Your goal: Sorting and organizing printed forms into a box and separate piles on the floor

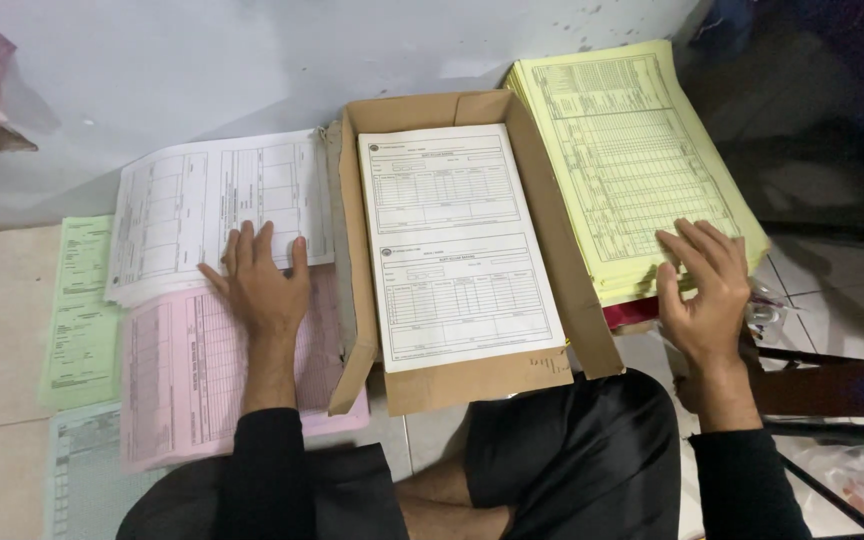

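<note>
I am sorting forms. My left hand lies open and flat on the white stack over the pink stack. My right hand, fingers spread, presses the yellow stack's near corner, right of the box. Next, I judge, comes pinching up one yellow sheet.

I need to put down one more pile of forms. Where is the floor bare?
Bare tile lies left of the green sheets. The grey wall foot above the white sheets is free. Between pink stack, box and yellow stack it is crowded.
</note>
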